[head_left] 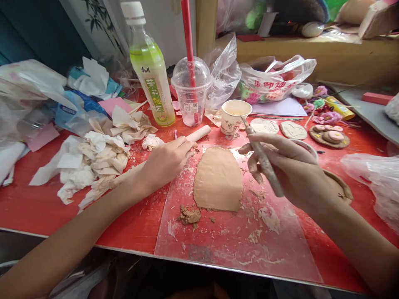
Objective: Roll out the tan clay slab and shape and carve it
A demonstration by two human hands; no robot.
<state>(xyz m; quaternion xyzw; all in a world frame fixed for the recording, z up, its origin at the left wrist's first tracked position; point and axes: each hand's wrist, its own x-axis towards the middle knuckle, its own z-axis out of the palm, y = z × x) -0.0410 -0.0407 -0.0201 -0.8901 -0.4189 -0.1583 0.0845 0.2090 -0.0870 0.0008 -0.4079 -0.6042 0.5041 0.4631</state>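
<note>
A flat tan clay slab (pixel 218 178) lies on a clear plastic sheet (pixel 199 236) in the middle of the red table. To its left, my left hand (pixel 170 160) is closed over a wooden rolling pin (pixel 199 133), whose far end sticks out past the fingers. My right hand (pixel 286 166) grips a slim, clay-smeared modelling tool (pixel 263 160) above the sheet, right of the slab. The tool's narrow tip points up toward the paper cup (pixel 236 114). Clay crumbs (pixel 189 215) sit at the slab's lower left corner.
Crumpled tissues (pixel 93 160) pile up at left. A tea bottle (pixel 152 79) and a lidded plastic cup with a red straw (pixel 190 91) stand at the back. Pale clay discs (pixel 293 130), a decorated clay piece (pixel 329 137) and plastic bags (pixel 277 79) lie at right and behind.
</note>
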